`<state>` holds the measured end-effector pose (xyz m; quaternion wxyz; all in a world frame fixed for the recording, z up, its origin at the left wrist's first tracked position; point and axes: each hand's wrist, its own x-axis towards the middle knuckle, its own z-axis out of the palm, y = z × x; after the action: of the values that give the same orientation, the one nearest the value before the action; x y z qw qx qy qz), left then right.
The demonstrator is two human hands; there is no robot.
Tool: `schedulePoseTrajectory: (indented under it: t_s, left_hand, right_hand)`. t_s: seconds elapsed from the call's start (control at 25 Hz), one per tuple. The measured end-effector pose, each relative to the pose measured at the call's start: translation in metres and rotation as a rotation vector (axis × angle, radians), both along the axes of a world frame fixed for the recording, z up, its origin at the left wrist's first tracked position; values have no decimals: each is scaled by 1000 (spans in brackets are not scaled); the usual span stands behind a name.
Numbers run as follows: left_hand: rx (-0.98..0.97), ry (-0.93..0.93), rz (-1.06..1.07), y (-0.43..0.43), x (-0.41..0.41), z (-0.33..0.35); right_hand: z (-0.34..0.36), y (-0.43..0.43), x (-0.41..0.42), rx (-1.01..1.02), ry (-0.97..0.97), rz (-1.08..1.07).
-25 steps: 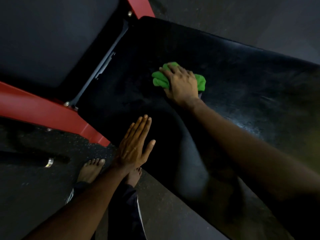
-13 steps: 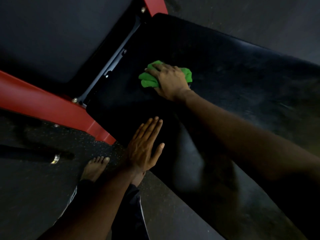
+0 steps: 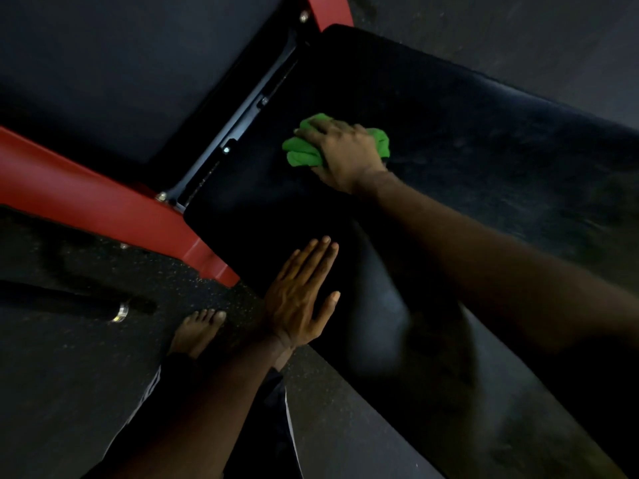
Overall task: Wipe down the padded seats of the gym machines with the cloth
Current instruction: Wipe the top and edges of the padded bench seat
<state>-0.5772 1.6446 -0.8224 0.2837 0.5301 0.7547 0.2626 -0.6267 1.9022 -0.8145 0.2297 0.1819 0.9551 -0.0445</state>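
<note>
A person's right hand (image 3: 345,150) grips a bunched green cloth (image 3: 301,155) and presses it onto the black padded seat (image 3: 484,150) just above centre frame, near the red frame (image 3: 86,191). The left hand (image 3: 297,299), fingers straight and flat, rests on the seat's near edge at lower centre, well apart from the right.

cloth (image 3: 301,152): green, bunched into a wad; I see it flat on the seat, near its far left end, gripped under my right hand (image 3: 345,150).
seat (image 3: 484,140): broad black pad, faintly scuffed toward the right.
</note>
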Motion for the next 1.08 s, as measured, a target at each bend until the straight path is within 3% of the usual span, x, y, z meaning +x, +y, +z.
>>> schedulePoseTrajectory:
  t_s: [0.16, 0.28, 0.36, 0.44, 0.52, 0.72, 0.84, 0.92, 1.08]
  left_hand:
    - [8, -10, -11, 0, 0, -2]
    - [10, -2, 0, 0, 0, -3]
    - [11, 8, 3, 0, 1, -3]
    - [12, 14, 8, 0, 1, -2]
    - [16, 11, 12, 0, 1, -2]
    - [22, 8, 15, -1, 3, -3]
    - [12, 6, 15, -1, 3, -3]
    - [3, 3, 17, -1, 3, -3]
    - [-2, -9, 25, 0, 3, -2]
  right_hand:
    - [10, 57, 8, 133, 21, -228]
    - [10, 46, 0, 189, 3, -401]
    - [11, 8, -3, 141, -22, -377]
    - [12, -22, 5, 53, -27, -212]
    - [18, -10, 17, 36, -10, -121]
    - [49, 88, 57, 239, 18, -446]
    - [47, 77, 57, 263, 22, -525]
    - [42, 48, 56, 238, 22, -506]
    - [48, 37, 79, 148, 9, -259]
